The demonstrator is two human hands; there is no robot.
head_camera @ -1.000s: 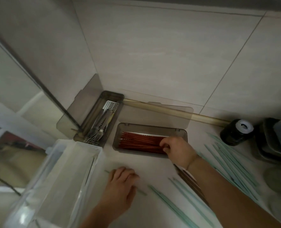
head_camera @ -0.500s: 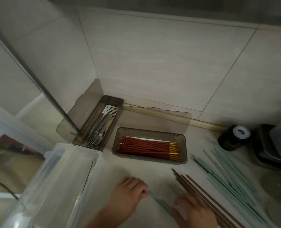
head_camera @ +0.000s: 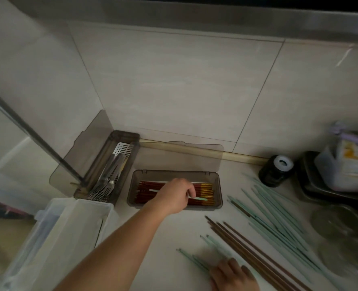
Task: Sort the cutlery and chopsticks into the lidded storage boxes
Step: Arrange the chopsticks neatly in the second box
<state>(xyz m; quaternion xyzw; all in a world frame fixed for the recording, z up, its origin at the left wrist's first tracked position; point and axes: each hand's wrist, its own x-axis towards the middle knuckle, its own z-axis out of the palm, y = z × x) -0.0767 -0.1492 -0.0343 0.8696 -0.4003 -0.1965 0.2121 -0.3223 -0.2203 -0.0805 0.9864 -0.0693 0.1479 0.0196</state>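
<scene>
Since the earlier frame, the left hand (head_camera: 177, 195) had travelled from the counter up over the smoked chopstick box (head_camera: 219, 185) and now pinched a pale green chopstick (head_camera: 200, 198) between curled fingers, holding it crosswise just above the red chopsticks (head_camera: 144, 192) lying inside. That box sat near the centre of the counter with its lid (head_camera: 195, 156) folded back toward 12 o'clock against the tiled wall (head_camera: 174, 85). At its 9 o'clock stood a second smoked box (head_camera: 132, 136), lid open, holding forks (head_camera: 104, 185) and a white slotted utensil (head_camera: 122, 149). A clear plastic bin (head_camera: 54, 238) stood at 8 o'clock.

The right hand (head_camera: 232, 276) lay at 5 o'clock, fingers resting on loose green chopsticks (head_camera: 192, 259); whether it gripped any could not be told. Brown chopsticks (head_camera: 247, 250) lay just beside it, and more green chopsticks (head_camera: 279, 223) fanned out at 3 to 4 o'clock. A dark jar (head_camera: 275, 172) stood at 2 o'clock.
</scene>
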